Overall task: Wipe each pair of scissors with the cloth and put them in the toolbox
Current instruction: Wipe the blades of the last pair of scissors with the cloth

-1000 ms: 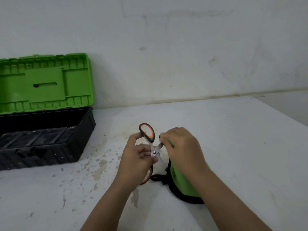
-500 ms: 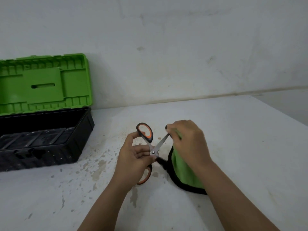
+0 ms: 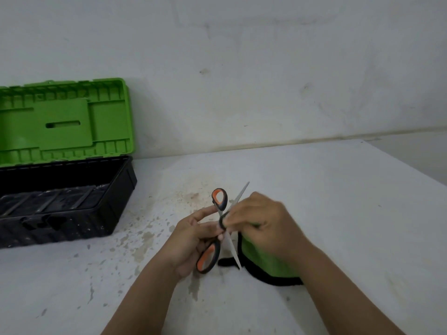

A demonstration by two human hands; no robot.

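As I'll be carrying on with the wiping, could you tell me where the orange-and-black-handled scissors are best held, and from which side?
Grip the orange-and-black-handled scissors by the lower handle loop, coming from the left, as the left hand does. The blades are spread open, one pointing up and away, one down towards the white table. That side keeps fingers off the edges and leaves the right hand the blades for the green cloth.

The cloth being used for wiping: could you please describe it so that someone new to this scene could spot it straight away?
On the stained white table, right of the open toolbox, look under the right hand near the front edge. The cloth hangs from that hand onto the table beside the scissors. It is the only soft thing there, bright green with a black border.
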